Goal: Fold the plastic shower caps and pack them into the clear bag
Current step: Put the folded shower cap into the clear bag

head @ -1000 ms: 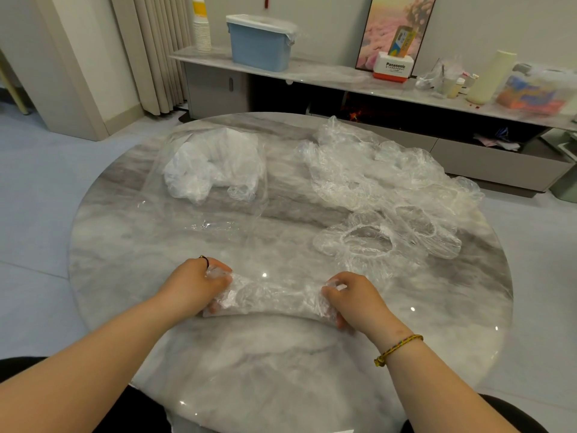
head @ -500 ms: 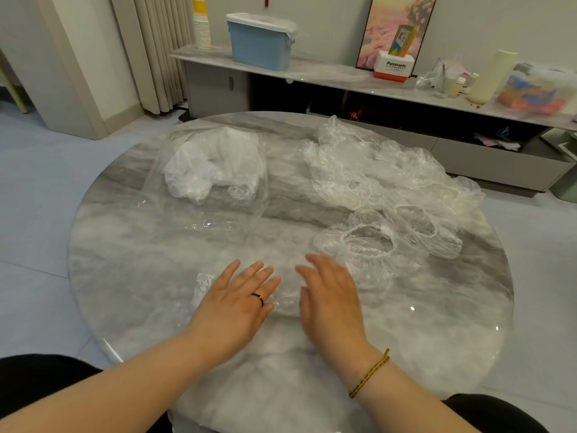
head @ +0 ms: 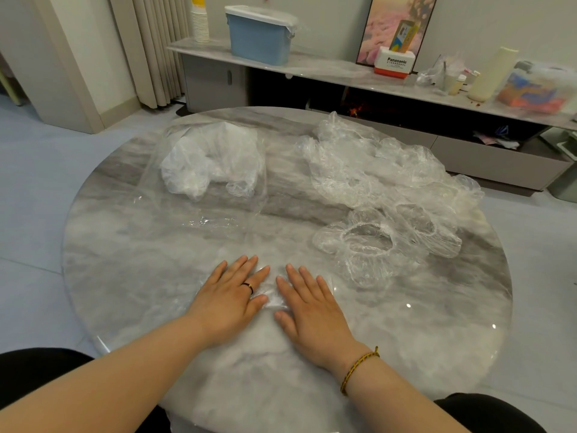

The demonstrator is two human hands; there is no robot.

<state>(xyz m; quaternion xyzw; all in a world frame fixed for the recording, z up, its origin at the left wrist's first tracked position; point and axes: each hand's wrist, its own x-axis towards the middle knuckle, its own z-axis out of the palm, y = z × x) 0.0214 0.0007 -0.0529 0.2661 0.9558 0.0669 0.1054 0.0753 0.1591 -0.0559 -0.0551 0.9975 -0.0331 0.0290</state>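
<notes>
Fingers (head: 244, 270) of both hands are held straight and slightly spread, and nothing is gripped by either. The left hand (head: 229, 303) and the right hand (head: 312, 310) are laid palm-down, side by side, on the round marble table (head: 125, 260). A folded shower cap (head: 272, 300) is pressed flat beneath them, and a crumpled strip of it is seen in the gap between the two thumbs. A dark ring (head: 248, 286) is worn on a finger of the left hand, and a braided bracelet (head: 359, 368) on the right wrist. Beyond the right fingertips and off to their right, a pile of unfolded shower caps (head: 384, 182) is spread loosely; its nearest cap (head: 365, 242) is found near those fingertips, its elastic opening turned upward. Well beyond the left fingertips the clear bag (head: 203, 210) is laid flat on the table, and a bundle of whitish crumpled plastic (head: 212, 160) is seen inside its far end.
</notes>
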